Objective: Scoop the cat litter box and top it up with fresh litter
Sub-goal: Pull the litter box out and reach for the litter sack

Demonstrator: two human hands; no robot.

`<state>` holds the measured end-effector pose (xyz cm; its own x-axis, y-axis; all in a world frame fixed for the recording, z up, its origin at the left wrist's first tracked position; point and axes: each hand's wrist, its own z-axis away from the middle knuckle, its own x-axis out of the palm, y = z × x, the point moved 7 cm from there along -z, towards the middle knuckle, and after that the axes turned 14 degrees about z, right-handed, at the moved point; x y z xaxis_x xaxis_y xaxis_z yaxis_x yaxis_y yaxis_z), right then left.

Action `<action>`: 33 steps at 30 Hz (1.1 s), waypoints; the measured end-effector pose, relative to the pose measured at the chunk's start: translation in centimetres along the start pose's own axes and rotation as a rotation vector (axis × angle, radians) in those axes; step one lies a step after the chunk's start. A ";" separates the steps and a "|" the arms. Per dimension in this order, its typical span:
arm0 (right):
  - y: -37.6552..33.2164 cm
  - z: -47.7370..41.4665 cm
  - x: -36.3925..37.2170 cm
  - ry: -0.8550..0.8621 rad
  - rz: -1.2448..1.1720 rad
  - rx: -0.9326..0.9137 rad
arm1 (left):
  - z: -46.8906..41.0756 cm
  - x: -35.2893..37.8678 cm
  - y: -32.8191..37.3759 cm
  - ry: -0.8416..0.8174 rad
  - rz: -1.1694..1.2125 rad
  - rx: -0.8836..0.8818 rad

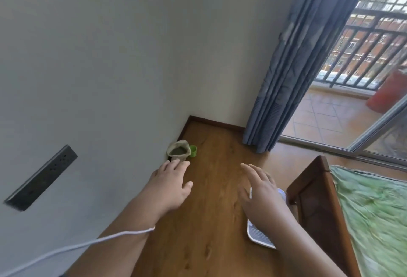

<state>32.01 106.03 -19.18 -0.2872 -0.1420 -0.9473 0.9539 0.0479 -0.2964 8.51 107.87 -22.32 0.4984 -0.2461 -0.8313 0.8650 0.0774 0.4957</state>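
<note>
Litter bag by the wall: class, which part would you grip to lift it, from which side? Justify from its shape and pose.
Likely the rolled-down rim of the litter bag, pinched from above on the near side. It stands upright and open, so squeezing its body risks spilling; the wall blocks its left, a green cup its right.

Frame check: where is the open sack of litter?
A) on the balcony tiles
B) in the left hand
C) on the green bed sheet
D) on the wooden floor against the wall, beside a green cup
D: the sack stands on the wooden floor at the wall, green cup beside it.
</note>
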 end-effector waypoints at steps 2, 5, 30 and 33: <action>0.1 -2.5 0.5 -0.021 0.013 0.006 | -2.5 -0.4 -0.4 -0.022 -0.013 0.006; 0.9 -7.0 1.0 -0.043 0.013 0.016 | -6.9 -1.1 -0.3 -0.010 -0.018 0.018; 6.2 -44.1 -2.3 -0.202 -0.008 -0.130 | -40.0 -5.2 2.4 0.033 0.077 -0.114; 5.5 -47.4 -2.2 -0.201 0.010 -0.097 | -43.4 -6.0 1.3 0.021 0.091 -0.126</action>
<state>33.73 153.46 -24.52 -0.2453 -0.3345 -0.9099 0.9409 0.1438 -0.3065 9.15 151.36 -27.63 0.5747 -0.2120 -0.7904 0.8161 0.2195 0.5346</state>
